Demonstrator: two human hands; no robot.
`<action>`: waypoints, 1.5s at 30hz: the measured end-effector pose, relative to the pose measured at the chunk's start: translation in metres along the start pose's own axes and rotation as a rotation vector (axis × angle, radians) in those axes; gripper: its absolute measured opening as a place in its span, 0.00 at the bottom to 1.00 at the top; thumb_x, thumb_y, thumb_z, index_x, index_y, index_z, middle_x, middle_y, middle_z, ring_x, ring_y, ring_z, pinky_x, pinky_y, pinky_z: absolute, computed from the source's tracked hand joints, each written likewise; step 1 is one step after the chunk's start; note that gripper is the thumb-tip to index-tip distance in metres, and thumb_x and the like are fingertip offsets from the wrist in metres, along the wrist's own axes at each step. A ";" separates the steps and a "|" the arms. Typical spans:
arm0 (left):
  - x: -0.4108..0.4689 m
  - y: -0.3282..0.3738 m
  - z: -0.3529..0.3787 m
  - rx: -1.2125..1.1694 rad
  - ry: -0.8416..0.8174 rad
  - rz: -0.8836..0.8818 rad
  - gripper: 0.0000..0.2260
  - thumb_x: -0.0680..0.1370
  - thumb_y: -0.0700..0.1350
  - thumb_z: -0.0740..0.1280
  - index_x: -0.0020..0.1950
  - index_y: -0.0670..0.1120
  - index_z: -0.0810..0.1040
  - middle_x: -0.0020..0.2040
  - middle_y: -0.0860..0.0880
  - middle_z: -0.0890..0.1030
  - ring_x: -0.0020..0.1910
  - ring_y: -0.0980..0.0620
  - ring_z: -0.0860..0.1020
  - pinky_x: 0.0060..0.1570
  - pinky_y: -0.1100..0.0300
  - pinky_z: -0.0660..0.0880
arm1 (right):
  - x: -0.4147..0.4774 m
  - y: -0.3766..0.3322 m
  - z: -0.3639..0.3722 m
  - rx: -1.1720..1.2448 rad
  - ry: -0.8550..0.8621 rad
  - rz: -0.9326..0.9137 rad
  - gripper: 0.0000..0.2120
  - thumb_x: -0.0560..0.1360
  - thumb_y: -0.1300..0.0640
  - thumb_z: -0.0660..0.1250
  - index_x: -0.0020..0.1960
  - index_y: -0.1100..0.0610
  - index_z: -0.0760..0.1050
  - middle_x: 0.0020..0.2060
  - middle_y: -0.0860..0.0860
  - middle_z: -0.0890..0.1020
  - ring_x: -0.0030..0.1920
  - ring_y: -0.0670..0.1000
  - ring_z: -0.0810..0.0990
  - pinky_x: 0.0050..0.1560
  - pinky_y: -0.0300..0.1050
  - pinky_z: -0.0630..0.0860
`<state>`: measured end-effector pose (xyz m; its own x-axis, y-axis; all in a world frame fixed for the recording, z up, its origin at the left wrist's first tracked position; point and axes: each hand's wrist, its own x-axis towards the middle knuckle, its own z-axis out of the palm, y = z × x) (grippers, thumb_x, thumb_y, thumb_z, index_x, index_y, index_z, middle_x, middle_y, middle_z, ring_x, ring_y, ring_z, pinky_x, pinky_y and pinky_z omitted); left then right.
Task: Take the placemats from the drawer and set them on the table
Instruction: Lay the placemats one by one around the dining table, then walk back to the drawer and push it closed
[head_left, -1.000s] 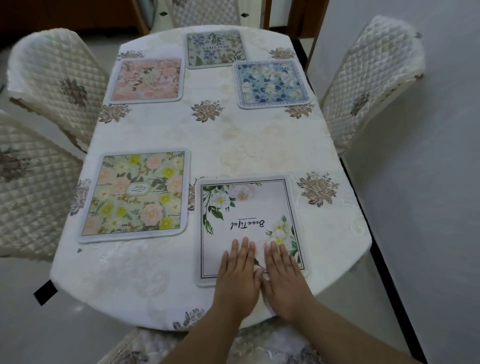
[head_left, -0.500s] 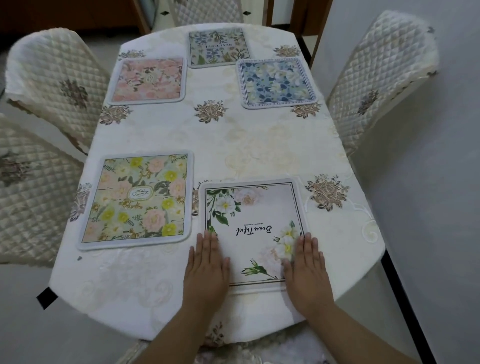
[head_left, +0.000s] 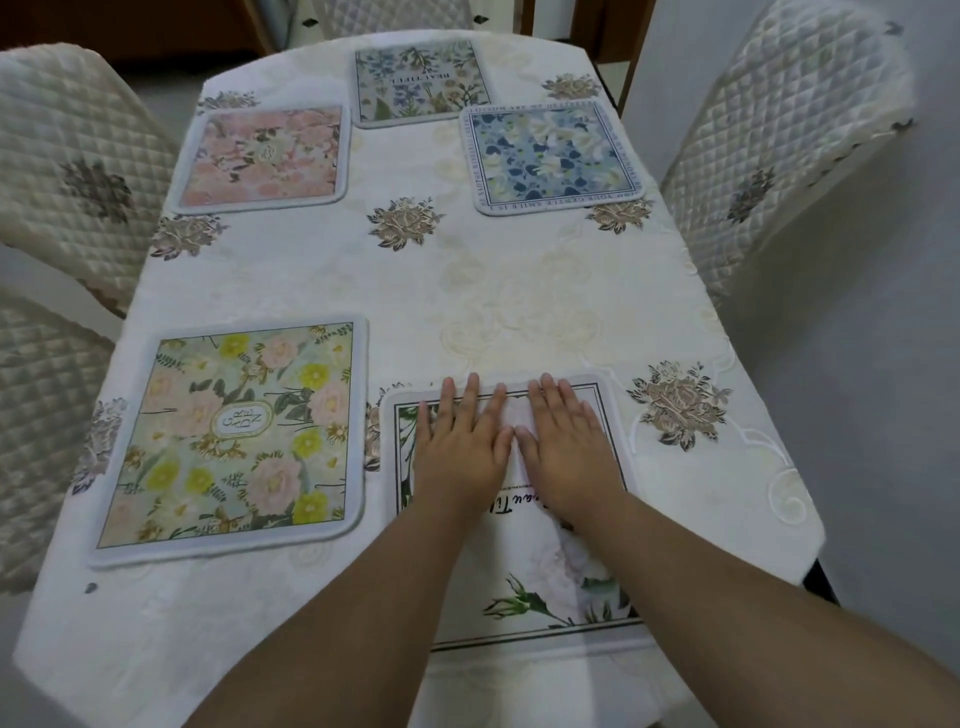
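- While both hands lie flat with fingers spread, they press side by side on the far half of the white rose placemat (head_left: 540, 582), which sits at the near right of the worktop (head_left: 467, 291).
- Left hand (head_left: 460, 441) rests palm down, gripping nothing, its fingertips reaching the mat's far edge.
- Right hand (head_left: 566, 441) is likewise flat and open on the mat, its thumb touching the left hand's thumb.
- Black script lettering on this mat is partly hidden under the wrists.
- Just left of it, apart by a narrow strip of cloth, lies the yellow and pink placemat (head_left: 234, 436) with an oval label at its middle.
- At the far left lies the pink placemat (head_left: 265, 156); at the far end, the pale green placemat (head_left: 421, 83); at the far right, the blue placemat (head_left: 553, 156).
- All five mats lie flat on a cream embroidered tablecloth (head_left: 291, 270).
- Quilted chair covers stand at the left (head_left: 67, 171) and right (head_left: 779, 145) sides of the worktop.
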<state>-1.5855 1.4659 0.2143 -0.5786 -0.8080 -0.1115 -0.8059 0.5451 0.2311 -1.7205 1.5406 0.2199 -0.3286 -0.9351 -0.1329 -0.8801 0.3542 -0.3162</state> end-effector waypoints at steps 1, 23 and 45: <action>0.001 -0.002 0.000 0.009 0.025 -0.002 0.26 0.82 0.61 0.43 0.80 0.59 0.44 0.81 0.52 0.44 0.79 0.49 0.38 0.76 0.44 0.40 | 0.004 0.003 0.000 -0.008 0.010 0.016 0.29 0.83 0.43 0.42 0.80 0.52 0.39 0.79 0.47 0.42 0.78 0.46 0.36 0.76 0.45 0.35; 0.008 -0.029 -0.068 -0.161 -0.406 -0.247 0.42 0.78 0.61 0.63 0.80 0.42 0.44 0.81 0.43 0.44 0.79 0.44 0.43 0.76 0.45 0.51 | 0.014 0.018 -0.075 0.106 -0.240 0.297 0.31 0.78 0.44 0.60 0.76 0.59 0.62 0.77 0.56 0.59 0.75 0.58 0.60 0.71 0.56 0.65; -0.235 0.001 -0.316 -0.252 0.063 -0.394 0.28 0.77 0.64 0.62 0.74 0.53 0.66 0.72 0.50 0.71 0.65 0.48 0.74 0.58 0.53 0.71 | -0.162 -0.162 -0.254 0.224 -0.038 -0.077 0.37 0.75 0.28 0.54 0.76 0.48 0.62 0.70 0.49 0.74 0.67 0.53 0.74 0.57 0.51 0.74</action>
<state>-1.4107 1.5857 0.5457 -0.2196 -0.9587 -0.1806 -0.9023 0.1292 0.4112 -1.6120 1.6313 0.5315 -0.2467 -0.9598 -0.1342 -0.8028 0.2799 -0.5264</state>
